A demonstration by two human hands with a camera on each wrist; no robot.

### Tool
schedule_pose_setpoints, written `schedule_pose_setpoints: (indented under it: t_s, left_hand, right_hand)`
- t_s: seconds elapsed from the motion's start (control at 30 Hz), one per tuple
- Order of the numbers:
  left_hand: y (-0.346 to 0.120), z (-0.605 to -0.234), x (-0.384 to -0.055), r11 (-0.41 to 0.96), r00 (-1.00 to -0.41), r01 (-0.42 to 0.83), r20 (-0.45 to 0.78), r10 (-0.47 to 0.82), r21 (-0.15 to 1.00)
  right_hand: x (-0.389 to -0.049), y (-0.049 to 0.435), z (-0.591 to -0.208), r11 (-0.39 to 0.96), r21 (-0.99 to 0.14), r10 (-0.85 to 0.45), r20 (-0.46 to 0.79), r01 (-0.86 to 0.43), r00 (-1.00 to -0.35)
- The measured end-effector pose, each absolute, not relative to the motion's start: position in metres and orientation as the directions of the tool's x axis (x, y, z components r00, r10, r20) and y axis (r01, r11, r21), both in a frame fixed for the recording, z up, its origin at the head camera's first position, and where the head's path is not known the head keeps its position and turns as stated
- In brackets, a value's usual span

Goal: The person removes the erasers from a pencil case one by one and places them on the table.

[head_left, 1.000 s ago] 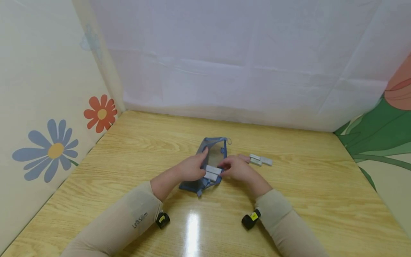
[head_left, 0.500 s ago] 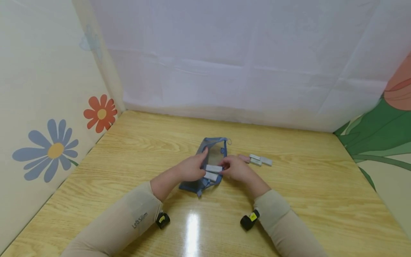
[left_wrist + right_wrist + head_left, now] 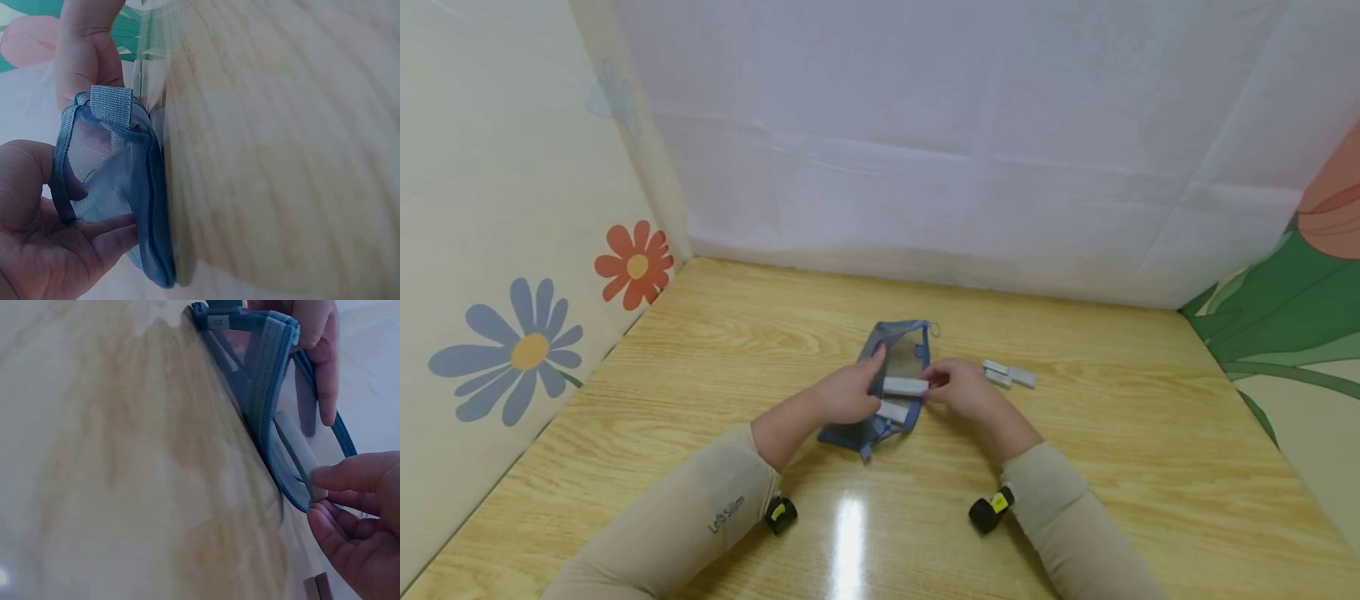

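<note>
A blue mesh zip pouch [image 3: 901, 350] lies on the table with its mouth spread open. My left hand [image 3: 850, 393] grips it by the rim, thumb up; the left wrist view shows the thumb [image 3: 76, 190] through the mesh. Between thumb and fingertips, my right hand [image 3: 958, 385] pinches the right end of a slim pale bar [image 3: 905, 387]. In the right wrist view that bar [image 3: 299, 447] slants across the pouch's mouth, its far end inside. A second pale bar [image 3: 892, 412] lies lower in the opening, beside my left thumb's base.
Right of my right hand, several small pale bars [image 3: 1009, 375] lie together on the wood-grain table [image 3: 1120, 417]. A metal ring [image 3: 935, 330] hangs at the pouch's far corner. A white sheet [image 3: 925, 208] stands behind the table, with flower-printed panels at the sides.
My right hand has shifted slightly right and away from me, and the pinched bar has slid apart from the other one. A pink bar is now hidden behind that hand. My left hand stays put.
</note>
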State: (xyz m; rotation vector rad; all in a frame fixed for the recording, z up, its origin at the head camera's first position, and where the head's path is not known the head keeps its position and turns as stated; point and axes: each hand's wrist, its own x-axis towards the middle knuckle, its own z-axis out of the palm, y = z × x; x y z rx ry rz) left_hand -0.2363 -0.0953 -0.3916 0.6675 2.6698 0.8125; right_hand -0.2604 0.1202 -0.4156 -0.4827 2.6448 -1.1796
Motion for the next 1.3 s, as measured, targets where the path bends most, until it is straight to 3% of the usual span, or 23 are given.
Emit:
schedule_pose_setpoints:
  t_s: [1.3]
  left_hand:
    - [-0.094, -0.387, -0.234, 0.755, -0.856, 0.333, -0.155, 0.493, 0.564]
  right_hand:
    - [-0.261, 0.193, -0.407, 0.702, -0.709, -0.161, -0.078, -0.058, -0.984]
